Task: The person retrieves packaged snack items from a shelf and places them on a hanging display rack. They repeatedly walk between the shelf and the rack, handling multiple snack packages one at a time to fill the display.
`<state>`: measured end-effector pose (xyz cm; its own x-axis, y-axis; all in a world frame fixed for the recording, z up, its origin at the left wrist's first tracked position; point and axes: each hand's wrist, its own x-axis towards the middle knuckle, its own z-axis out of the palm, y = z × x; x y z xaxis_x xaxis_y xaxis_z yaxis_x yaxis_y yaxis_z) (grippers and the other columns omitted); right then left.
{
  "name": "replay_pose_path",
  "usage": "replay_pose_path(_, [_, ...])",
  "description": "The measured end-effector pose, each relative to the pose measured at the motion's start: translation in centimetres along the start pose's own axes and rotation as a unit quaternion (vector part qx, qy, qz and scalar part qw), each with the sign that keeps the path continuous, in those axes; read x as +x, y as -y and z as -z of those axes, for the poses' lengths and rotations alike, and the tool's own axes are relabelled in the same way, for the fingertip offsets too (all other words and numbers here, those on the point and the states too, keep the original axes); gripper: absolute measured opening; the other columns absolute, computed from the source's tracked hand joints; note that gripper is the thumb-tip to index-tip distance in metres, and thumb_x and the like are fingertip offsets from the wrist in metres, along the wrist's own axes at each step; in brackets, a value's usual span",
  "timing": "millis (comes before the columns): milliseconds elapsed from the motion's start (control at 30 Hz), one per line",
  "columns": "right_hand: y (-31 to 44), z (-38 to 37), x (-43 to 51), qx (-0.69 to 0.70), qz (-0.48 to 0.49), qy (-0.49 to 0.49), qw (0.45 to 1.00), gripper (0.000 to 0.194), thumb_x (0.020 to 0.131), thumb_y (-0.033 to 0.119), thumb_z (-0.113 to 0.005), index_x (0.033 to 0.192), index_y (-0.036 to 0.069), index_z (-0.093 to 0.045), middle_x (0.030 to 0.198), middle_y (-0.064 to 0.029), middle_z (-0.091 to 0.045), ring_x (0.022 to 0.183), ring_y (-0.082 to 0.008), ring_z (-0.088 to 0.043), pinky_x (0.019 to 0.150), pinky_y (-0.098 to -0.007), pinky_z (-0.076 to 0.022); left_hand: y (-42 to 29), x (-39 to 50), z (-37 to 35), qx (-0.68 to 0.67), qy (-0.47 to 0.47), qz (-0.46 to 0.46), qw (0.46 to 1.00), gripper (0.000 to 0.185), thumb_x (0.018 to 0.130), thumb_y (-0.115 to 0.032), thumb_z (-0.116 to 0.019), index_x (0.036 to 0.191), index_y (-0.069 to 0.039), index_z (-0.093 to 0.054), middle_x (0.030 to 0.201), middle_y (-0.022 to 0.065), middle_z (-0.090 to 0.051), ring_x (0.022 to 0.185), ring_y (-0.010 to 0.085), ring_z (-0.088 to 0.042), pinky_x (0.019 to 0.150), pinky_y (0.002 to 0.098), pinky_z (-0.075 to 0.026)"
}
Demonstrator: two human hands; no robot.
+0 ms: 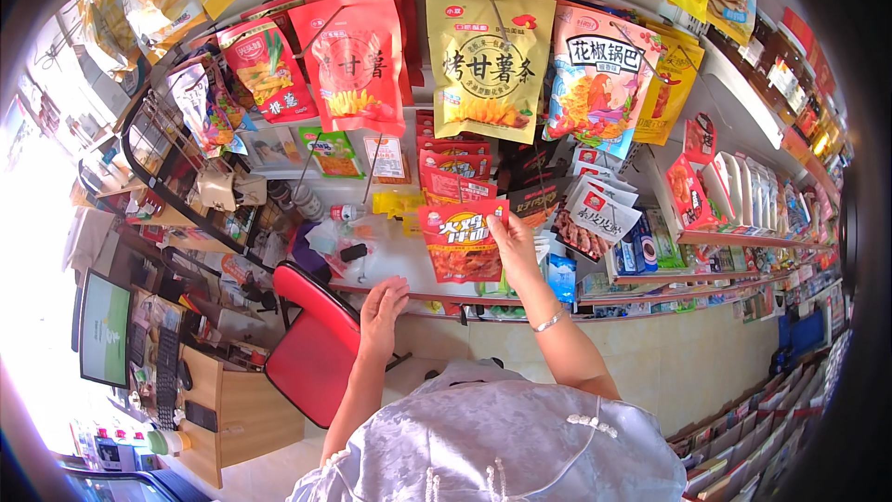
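My right hand (517, 251) grips the right edge of a red snack packet (463, 242), thumb in front. The packet faces me at the front of a row of similar red packets (454, 166) on a display hook. Whether it still hangs on the hook I cannot tell. My left hand (383, 308) is raised to the left of the packet, touching nothing, its fingers loosely extended close together. Beyond the right hand hang black packets (535, 199) and white-topped packets (601, 217).
Large hanging bags, one red (350, 63) and one gold (490, 64), are above. A red chair (317, 348) stands left, beside a wooden desk (244, 411) with a monitor (106, 329). Shelves of boxed goods (739, 192) run along the right. Racked goods (752, 446) fill the lower right.
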<state>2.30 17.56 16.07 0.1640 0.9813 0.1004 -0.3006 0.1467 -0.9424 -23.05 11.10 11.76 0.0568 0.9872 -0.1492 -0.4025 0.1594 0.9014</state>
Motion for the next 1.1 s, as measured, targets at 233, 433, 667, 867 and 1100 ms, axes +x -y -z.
replay_pose_path(233, [-2.9, 0.1, 1.7, -0.014, -0.005, -0.051, 0.999, 0.02, 0.095, 0.017, -0.058, 0.109, 0.003, -0.062, 0.1, -0.0001, -0.065, 0.089, -0.0056, -0.056, 0.081, -0.0238, -0.0457, 0.8, -2.0, 1.6, -0.016, -0.031, 0.012, 0.999, 0.027, 0.098, -0.018, -0.049, 0.118, -0.002, -0.056, 0.119, 0.0096, -0.06, 0.11, 0.0199, -0.057, 0.094, 0.0331, -0.045])
replay_pose_path(433, [-3.8, 0.0, 1.7, -0.034, -0.003, -0.061, 0.998, 0.021, 0.097, 0.017, -0.055, 0.111, 0.003, -0.061, 0.102, -0.001, -0.064, 0.09, -0.0061, -0.056, 0.081, -0.0238, -0.0457, 0.7, -2.8, 2.2, -0.016, -0.041, 0.017, 0.999, 0.026, 0.098, -0.018, -0.049, 0.117, -0.002, -0.057, 0.118, 0.0091, -0.061, 0.109, 0.0185, -0.057, 0.093, 0.0316, -0.046])
replay_pose_path(667, [-2.6, -1.1, 1.3, -0.113, 0.051, -0.065, 0.99, 0.031, 0.097, 0.013, -0.051, 0.125, -0.001, -0.048, 0.112, -0.0085, -0.06, 0.1, -0.0142, -0.057, 0.088, -0.0286, -0.0451, 0.5, -3.2, 2.4, -0.02, -0.045, 0.025, 0.998, 0.025, 0.097, -0.018, -0.05, 0.116, -0.003, -0.058, 0.117, 0.0077, -0.062, 0.109, 0.0172, -0.057, 0.093, 0.0309, -0.046])
replay_pose_path(867, [1.9, -5.8, -3.9, -0.41, 0.37, -0.012, 0.834, 0.036, 0.087, -0.003, -0.052, 0.123, -0.001, -0.049, 0.126, -0.0184, -0.049, 0.119, -0.033, -0.047, 0.106, -0.045, -0.0332, 1.0, -4.2, 5.1, -0.016, -0.091, 0.022, 0.995, 0.023, 0.097, -0.017, -0.05, 0.114, -0.005, -0.06, 0.114, 0.0057, -0.063, 0.106, 0.0162, -0.059, 0.091, 0.0302, -0.046])
replay_pose_path(1100, [1.3, -14.2, 9.2, -0.659, 0.334, 0.155, 0.656, 0.048, 0.083, 0.011, -0.057, 0.127, -0.006, -0.044, 0.131, -0.0189, -0.044, 0.126, -0.0343, -0.039, 0.11, -0.0524, -0.0258, 0.7, -6.5, 9.1, -0.022, -0.137, -0.008, 0.99, 0.022, 0.097, -0.015, -0.051, 0.113, -0.004, -0.06, 0.11, 0.0056, -0.064, 0.102, 0.0153, -0.06, 0.088, 0.0294, -0.047])
